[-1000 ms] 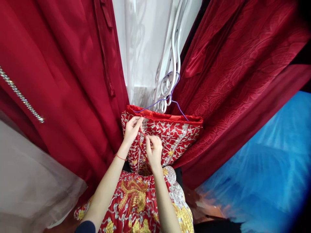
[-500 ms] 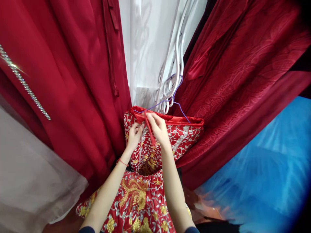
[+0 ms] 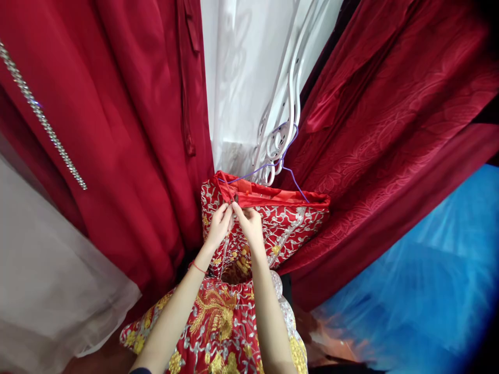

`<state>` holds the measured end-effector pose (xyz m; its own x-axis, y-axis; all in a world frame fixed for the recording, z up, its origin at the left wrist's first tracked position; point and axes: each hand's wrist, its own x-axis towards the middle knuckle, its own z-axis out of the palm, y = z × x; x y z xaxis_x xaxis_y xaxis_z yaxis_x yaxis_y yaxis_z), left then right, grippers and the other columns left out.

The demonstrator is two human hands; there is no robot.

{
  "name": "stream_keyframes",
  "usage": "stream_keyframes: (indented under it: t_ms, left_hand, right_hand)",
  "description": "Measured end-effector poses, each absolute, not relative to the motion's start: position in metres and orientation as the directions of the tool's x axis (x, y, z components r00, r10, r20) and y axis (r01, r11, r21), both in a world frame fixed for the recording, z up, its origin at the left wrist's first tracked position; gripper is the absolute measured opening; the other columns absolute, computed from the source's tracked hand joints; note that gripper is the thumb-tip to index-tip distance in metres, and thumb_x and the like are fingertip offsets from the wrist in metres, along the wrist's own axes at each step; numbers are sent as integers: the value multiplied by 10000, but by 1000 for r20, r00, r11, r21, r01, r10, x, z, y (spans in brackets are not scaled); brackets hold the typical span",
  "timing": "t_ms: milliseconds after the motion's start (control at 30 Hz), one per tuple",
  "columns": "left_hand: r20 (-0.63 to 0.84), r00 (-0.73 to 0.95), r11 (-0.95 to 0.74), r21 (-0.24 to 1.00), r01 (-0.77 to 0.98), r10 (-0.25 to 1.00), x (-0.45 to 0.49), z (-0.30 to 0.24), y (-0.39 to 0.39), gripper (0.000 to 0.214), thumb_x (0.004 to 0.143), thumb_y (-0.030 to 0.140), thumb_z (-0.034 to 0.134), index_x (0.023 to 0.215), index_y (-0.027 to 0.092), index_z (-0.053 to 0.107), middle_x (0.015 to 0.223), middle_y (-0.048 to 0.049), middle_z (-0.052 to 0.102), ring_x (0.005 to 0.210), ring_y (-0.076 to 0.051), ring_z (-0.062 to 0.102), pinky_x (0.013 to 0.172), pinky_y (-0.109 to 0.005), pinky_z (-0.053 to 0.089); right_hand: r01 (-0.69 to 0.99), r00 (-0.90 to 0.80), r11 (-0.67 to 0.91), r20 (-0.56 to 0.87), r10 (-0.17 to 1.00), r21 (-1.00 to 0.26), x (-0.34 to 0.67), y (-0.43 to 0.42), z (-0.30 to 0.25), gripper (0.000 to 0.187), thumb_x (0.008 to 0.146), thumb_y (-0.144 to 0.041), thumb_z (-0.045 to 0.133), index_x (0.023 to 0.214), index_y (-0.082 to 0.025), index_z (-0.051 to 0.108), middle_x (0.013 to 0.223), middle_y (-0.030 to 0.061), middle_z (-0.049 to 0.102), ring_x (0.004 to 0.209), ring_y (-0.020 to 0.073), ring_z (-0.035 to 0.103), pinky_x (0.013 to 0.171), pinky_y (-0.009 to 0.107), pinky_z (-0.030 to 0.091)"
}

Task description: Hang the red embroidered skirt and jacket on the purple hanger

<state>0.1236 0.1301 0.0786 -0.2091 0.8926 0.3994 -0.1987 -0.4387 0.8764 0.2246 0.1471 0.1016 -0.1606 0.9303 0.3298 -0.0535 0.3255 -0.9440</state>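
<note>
A red garment (image 3: pixel 288 221) embroidered in silver and gold hangs from a purple wire hanger (image 3: pixel 273 169) hooked on a white metal rack (image 3: pixel 286 111). My left hand (image 3: pixel 219 227) and my right hand (image 3: pixel 248 226) meet just below the garment's top edge, fingertips pinched together on a thin red tie (image 3: pixel 233 200) that runs up to the waistband. A red string bracelet circles my left wrist. The lower embroidered part of the garment (image 3: pixel 218 322) spreads out beneath my forearms.
Plain red dresses (image 3: pixel 117 119) hang close on the left, one with a rhinestone strap (image 3: pixel 42 119). Dark red patterned fabric (image 3: pixel 390 119) hangs on the right. White tulle (image 3: pixel 47 270) is at the lower left, a blue surface (image 3: pixel 421 291) at the lower right.
My right hand rose to the waistband with the red tie, then came back down beside my left hand. Both hands are now pinched together on the tie.
</note>
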Motion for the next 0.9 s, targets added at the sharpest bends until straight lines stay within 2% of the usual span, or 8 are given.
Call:
stream_keyframes:
  t_ms: [133, 267, 367, 500, 633, 767, 833, 900]
  left_hand:
    - [407, -196, -433, 895, -113, 892, 119, 74, 128, 458, 887, 609, 571, 708, 214, 425, 412, 106, 381, 336, -47, 315, 371, -183, 248]
    - [385, -164, -401, 913, -75, 908, 120, 71, 123, 448, 908, 596, 550, 710, 213, 431, 439, 98, 391, 347, -51, 327, 369, -190, 256]
    - [353, -178, -374, 921, -105, 919, 124, 69, 118, 443, 888, 609, 576, 728, 213, 459, 454, 100, 375, 345, -50, 312, 351, -197, 231]
    - [344, -220, -378, 916, -137, 913, 127, 69, 114, 427, 869, 618, 595, 788, 202, 548, 447, 101, 363, 337, -53, 298, 346, -205, 221]
    - [350, -240, -381, 920, -94, 905, 125, 73, 113, 458, 879, 617, 582, 711, 194, 536, 427, 93, 356, 343, -51, 312, 363, -200, 228]
    - [350, -259, -380, 922, -74, 900, 120, 76, 112, 469, 881, 626, 573, 695, 197, 527, 416, 94, 352, 333, -53, 311, 363, -200, 238]
    - [348, -277, -381, 922, -72, 896, 119, 78, 112, 472, 879, 631, 572, 695, 198, 529, 418, 92, 357, 337, -54, 312, 364, -199, 244]
    - [348, -276, -380, 922, -72, 896, 118, 79, 113, 475, 873, 635, 577, 692, 199, 528, 421, 91, 358, 344, -55, 313, 365, -194, 240]
  right_hand:
    - [-204, -256, 176, 226, 940, -963, 216, 159, 100, 477, 755, -552, 703, 546, -213, 440, 488, -67, 387, 480, 74, 298, 477, 249, 293]
    - [-314, -149, 150, 205, 967, -937, 213, 162, 98, 333, 667, -409, 748, 577, -211, 496, 546, -43, 492, 527, 96, 390, 537, 263, 372]
    - [-339, -201, 104, 180, 963, -935, 214, 166, 96, 254, 627, -386, 738, 625, -207, 558, 591, -26, 562, 551, 111, 446, 549, 263, 399]
    - [-246, -342, 105, 188, 921, -964, 221, 167, 97, 282, 699, -469, 684, 638, -211, 586, 594, -33, 578, 571, 112, 472, 587, 253, 424]
    - [-155, -376, 231, 274, 885, -961, 234, 161, 96, 426, 784, -545, 659, 561, -194, 566, 590, -13, 572, 600, 113, 483, 650, 262, 439]
    - [-92, -396, 340, 347, 850, -936, 252, 160, 83, 449, 849, -567, 609, 603, -193, 588, 621, -18, 589, 595, 105, 496, 618, 248, 442]
    - [11, -544, 377, 310, 780, -926, 264, 162, 71, 434, 819, -560, 650, 592, -196, 585, 624, -24, 619, 566, 100, 524, 580, 245, 459]
    - [145, -698, 406, 197, 688, -902, 275, 168, 60, 401, 708, -530, 762, 562, -202, 582, 550, -42, 614, 470, 98, 521, 483, 239, 443]
